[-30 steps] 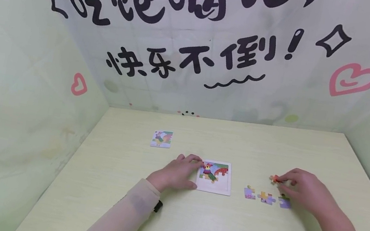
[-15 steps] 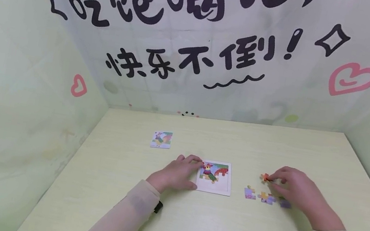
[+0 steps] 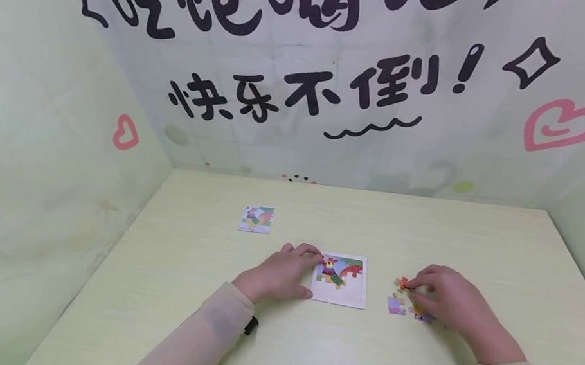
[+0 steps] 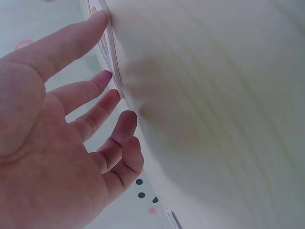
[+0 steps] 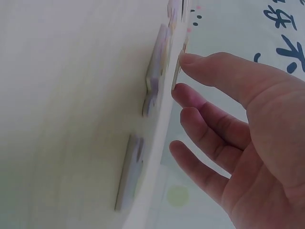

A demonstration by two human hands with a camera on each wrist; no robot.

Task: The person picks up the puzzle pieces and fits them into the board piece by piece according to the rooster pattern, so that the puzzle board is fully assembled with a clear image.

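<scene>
My left hand (image 3: 276,274) rests at the left edge of a white-bordered puzzle board (image 3: 345,297), its thumb and fingertips touching the border. Several joined pieces showing a rooster (image 3: 334,271) fill the board's upper part; the lower part is bare white. Over to the right, my right hand (image 3: 443,295) pinches an orange-red puzzle piece (image 3: 402,284) between thumb and index finger. In the right wrist view that piece (image 5: 178,71) appears edge-on, raised off the table. Below it lie a purple loose piece (image 3: 396,306) and another yellow-purple piece (image 3: 424,317), partly covered by the hand.
A small square picture card (image 3: 257,218) with the same rooster lies at the back left of the pale wooden table (image 3: 183,268). A printed cloth backdrop (image 3: 251,149) rises behind the table. Loose piece edges (image 5: 127,174) show in the right wrist view.
My right hand has moved left with the pinched puzzle piece, toward the board, and now covers the rightmost loose piece. The left hand has stayed at the board's edge.
</scene>
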